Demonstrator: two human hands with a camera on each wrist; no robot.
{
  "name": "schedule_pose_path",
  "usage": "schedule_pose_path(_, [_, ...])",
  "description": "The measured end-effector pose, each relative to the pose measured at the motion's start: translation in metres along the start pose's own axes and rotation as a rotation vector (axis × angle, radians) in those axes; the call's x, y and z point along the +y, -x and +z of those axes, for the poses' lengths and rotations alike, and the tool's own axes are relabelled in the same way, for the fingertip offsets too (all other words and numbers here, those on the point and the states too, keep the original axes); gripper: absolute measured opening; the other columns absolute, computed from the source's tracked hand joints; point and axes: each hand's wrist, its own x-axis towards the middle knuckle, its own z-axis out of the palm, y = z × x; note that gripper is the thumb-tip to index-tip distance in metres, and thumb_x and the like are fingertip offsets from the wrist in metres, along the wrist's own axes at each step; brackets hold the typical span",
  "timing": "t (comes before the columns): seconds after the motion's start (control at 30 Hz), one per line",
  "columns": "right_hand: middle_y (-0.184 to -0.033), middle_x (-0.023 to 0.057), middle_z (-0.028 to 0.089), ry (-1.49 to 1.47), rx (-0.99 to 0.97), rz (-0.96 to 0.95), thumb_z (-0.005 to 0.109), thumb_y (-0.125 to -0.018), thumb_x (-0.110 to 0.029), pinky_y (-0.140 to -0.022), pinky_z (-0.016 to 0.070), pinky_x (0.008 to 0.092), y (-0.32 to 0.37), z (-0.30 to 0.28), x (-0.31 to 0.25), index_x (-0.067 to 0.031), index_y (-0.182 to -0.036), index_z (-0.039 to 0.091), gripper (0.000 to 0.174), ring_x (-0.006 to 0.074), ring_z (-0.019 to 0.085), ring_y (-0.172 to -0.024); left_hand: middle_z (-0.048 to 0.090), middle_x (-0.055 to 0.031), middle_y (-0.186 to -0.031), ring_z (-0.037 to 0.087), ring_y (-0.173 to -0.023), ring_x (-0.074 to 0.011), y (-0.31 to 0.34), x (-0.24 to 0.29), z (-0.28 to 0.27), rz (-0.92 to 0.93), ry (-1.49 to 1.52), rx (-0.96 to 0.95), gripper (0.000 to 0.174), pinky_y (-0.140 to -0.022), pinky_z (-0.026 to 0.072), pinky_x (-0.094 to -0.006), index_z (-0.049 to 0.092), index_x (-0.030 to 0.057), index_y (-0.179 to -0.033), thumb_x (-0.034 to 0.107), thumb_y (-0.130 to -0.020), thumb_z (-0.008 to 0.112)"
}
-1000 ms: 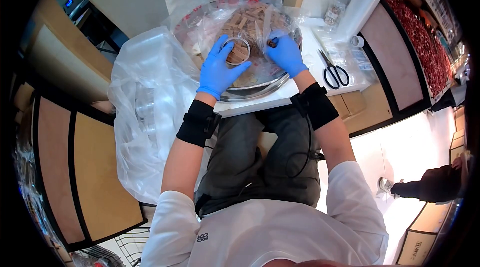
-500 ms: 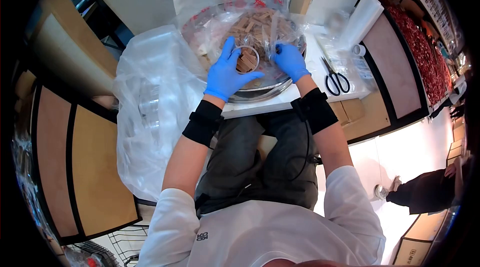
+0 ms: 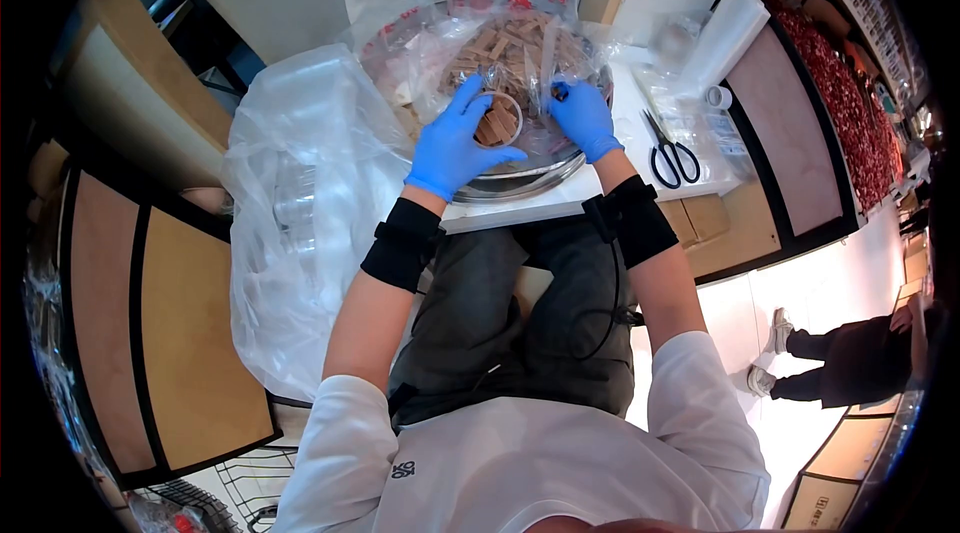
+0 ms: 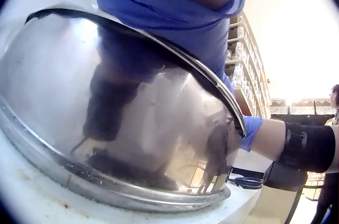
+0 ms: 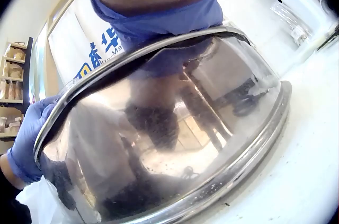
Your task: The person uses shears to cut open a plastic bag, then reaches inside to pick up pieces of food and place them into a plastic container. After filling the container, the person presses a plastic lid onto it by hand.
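My blue-gloved left hand (image 3: pixel 450 146) holds a round clear tub (image 3: pixel 513 106), thumb on the near side and fingers on the far side. Flat brown strips (image 3: pixel 497 123) lie inside it. Just to the right, my gloved right hand (image 3: pixel 585 121) has its fingers curled, with a small dark brown piece at the fingertips. Both hands are over a shiny metal bowl (image 4: pixel 143 112), which holds an opened plastic bag (image 3: pixel 425 68) with a heap of brown pieces (image 3: pixel 505 45). In both wrist views the bowl's wall hides the fingers.
Black-handled scissors (image 3: pixel 672 155) lie on the white table (image 3: pixel 625 133) right of the bowl, near clear plastic bags (image 3: pixel 705 128) and a white roll (image 3: pixel 725 38). A large translucent plastic bag (image 3: pixel 300 203) drapes down at the left. Another person's legs (image 3: pixel 830 363) show at the right.
My left hand and the tub have shifted slightly right and nearer to me. The right hand stays close beside the tub. The other person's legs have moved, and both shoes now show.
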Motion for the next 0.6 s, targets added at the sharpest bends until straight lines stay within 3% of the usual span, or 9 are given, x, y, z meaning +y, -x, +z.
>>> schedule_pose_path(0.23, [-0.097,0.0186,0.068,-0.048,0.032,0.027,0.063,-0.083,-0.029,-0.079,0.0516,0.0435,0.001,0.002,0.003,-0.0104,-0.102,0.069,0.028,0.0377,0.064,-0.089,0.047,-0.0175,-0.140,0.053,-0.123,-0.0311,-0.002,-0.006,0.005,-0.027,0.018,0.061,0.069,-0.099,0.0474,-0.0369,0.062,0.0012,-0.110,0.044,-0.062,0.087])
schedule_pose_path(0.3, [-0.096,0.0179,0.068,-0.043,0.031,0.038,0.063,-0.083,-0.029,-0.078,0.0518,0.0431,0.000,0.004,0.005,-0.0098,-0.102,0.069,0.028,0.0369,0.065,-0.088,0.048,-0.0175,-0.139,0.053,-0.123,-0.0311,-0.004,-0.016,0.010,0.083,0.053,0.156,0.065,-0.099,0.0472,-0.0371,0.062,0.0020,-0.109,0.040,-0.063,0.087])
schedule_pose_path(0.4, [-0.094,0.0170,0.068,-0.129,0.034,0.121,0.064,-0.083,-0.031,-0.076,0.0519,0.0424,0.001,0.004,0.005,-0.0075,-0.102,0.068,0.030,0.0354,0.066,-0.085,0.049,-0.0171,-0.138,0.053,-0.123,-0.0312,-0.003,-0.019,0.012,0.065,0.101,0.100,0.062,-0.100,0.0469,-0.0377,0.063,0.0029,-0.107,0.037,-0.062,0.088])
schedule_pose_path(0.5, [-0.086,0.0143,0.069,-0.181,0.175,0.092,0.067,-0.083,-0.029,-0.072,0.0522,0.0379,0.008,0.001,0.000,-0.0040,-0.103,0.067,0.032,0.0288,0.067,-0.078,0.051,-0.0164,-0.137,0.054,-0.123,-0.0312,-0.003,-0.013,0.009,0.048,0.071,0.090,0.062,-0.100,0.0472,-0.0376,0.064,0.0027,-0.107,0.039,-0.063,0.087])
schedule_pose_path(0.57, [-0.081,0.0098,0.067,-0.487,0.262,0.083,0.069,-0.084,-0.024,-0.070,0.0513,0.0312,0.009,0.003,0.001,-0.0026,-0.104,0.065,0.029,0.0185,0.065,-0.073,0.051,-0.0161,-0.136,0.054,-0.122,-0.0313,-0.002,-0.004,0.005,0.026,0.059,0.095,0.062,-0.099,0.0474,-0.0375,0.064,0.0023,-0.108,0.040,-0.064,0.087])
schedule_pose_path(0.6, [-0.081,0.0098,0.067,-0.486,0.264,0.080,0.069,-0.084,-0.024,-0.070,0.0513,0.0312,0.013,0.000,-0.002,-0.0026,-0.104,0.065,0.029,0.0185,0.065,-0.073,0.052,-0.0158,-0.136,0.054,-0.122,-0.0313,-0.002,-0.002,0.003,0.001,0.046,0.096,0.062,-0.099,0.0477,-0.0375,0.065,0.0020,-0.108,0.041,-0.064,0.086])
